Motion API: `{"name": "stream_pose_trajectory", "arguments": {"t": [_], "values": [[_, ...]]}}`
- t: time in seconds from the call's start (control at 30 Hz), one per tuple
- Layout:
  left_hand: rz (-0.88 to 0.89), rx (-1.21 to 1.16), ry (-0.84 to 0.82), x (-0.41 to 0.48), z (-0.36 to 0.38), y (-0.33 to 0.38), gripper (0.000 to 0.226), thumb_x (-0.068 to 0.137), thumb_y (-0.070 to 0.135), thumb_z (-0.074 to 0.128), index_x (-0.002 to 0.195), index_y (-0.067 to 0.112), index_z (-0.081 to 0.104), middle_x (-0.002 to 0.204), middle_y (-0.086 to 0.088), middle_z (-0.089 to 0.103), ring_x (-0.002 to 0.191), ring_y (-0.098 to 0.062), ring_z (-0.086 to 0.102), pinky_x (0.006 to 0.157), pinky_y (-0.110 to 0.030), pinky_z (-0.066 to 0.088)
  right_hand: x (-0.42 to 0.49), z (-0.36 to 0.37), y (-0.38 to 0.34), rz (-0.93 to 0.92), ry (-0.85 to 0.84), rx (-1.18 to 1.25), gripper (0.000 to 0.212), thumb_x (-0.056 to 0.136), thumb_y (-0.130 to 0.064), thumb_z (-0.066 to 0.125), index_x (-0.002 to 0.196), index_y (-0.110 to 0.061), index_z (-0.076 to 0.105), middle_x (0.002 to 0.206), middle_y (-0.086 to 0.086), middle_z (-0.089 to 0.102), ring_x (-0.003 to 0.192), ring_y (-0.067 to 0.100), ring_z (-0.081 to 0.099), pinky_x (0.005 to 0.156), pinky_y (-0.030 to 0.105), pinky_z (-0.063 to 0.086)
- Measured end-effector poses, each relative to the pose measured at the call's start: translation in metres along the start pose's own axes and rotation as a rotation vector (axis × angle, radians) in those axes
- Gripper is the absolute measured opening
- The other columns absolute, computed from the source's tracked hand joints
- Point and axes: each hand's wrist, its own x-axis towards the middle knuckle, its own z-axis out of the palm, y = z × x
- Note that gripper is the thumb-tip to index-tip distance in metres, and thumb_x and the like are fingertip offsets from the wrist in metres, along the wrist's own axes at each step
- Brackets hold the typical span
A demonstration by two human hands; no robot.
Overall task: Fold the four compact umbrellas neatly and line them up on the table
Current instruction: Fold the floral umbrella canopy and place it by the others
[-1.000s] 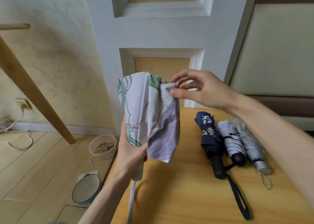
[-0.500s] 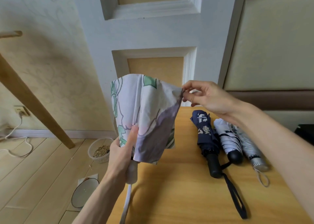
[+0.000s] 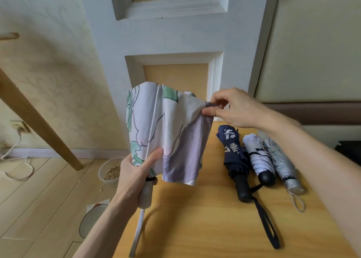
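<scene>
I hold a floral umbrella, white and lilac with green leaves, upright above the table's left edge. My left hand grips its pale handle, thumb pressed on the canopy. My right hand pinches a fold of the canopy at its upper right corner and holds it out taut. Three folded umbrellas lie side by side on the wooden table: a navy umbrella with white characters, a white striped umbrella with a black knob, and a silver umbrella.
The navy umbrella's black wrist strap trails toward me. On the floor to the left stand a bowl of grain and a round dish. A slanted wooden leg and a wall cable are further left.
My right hand drew the canopy fold out to the right, spreading the fabric wider. My left thumb shifted up onto the canopy. The view tilted slightly.
</scene>
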Motion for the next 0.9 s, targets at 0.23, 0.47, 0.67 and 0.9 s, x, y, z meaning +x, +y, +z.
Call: {"name": "stream_pose_trajectory", "arguments": {"t": [0.23,0.47,0.67,0.9], "values": [[-0.050,-0.083,0.057,-0.006,0.010,-0.005,0.046,0.078,0.043,0.087,0.072,0.011,0.055,0.062,-0.014,0.051,0.044,-0.020,0.047,0.042,-0.027,0.045,-0.021,0.016,-0.021,0.049,0.064,0.432,0.055,0.084,-0.056,0.076,0.132,-0.039,0.055,0.120,-0.008,0.057,0.099,0.005,0.069,0.080,0.024,0.051],[0.017,-0.221,0.168,-0.006,0.020,-0.007,0.025,0.092,0.039,0.077,0.093,0.016,0.067,0.065,0.003,0.062,0.056,-0.015,0.053,0.050,-0.029,0.051,-0.073,0.074,-0.023,-0.091,-0.099,0.102,0.138,0.060,-0.055,0.099,0.158,-0.061,0.002,0.160,-0.020,0.007,0.143,0.008,0.031,0.110,0.038,0.040],[0.013,-0.258,0.141,-0.010,0.031,-0.010,0.047,0.078,0.053,0.078,0.106,0.016,0.068,0.076,-0.001,0.063,0.059,-0.012,0.058,0.056,-0.031,0.054,-0.083,0.121,-0.023,-0.195,0.439,-0.238,0.063,0.078,-0.011,0.086,0.134,-0.016,0.057,0.127,0.002,0.059,0.086,0.019,0.068,0.065,0.033,0.062],[0.013,-0.237,0.213,-0.009,0.030,-0.015,0.047,0.078,0.049,0.084,0.105,0.017,0.062,0.079,0.001,0.062,0.061,-0.011,0.057,0.054,-0.029,0.056,-0.090,0.097,0.011,-0.052,0.807,-0.262,0.045,0.075,0.016,0.068,0.112,-0.009,0.071,0.083,0.004,0.074,0.061,0.026,0.064,0.048,0.033,0.046]]}}
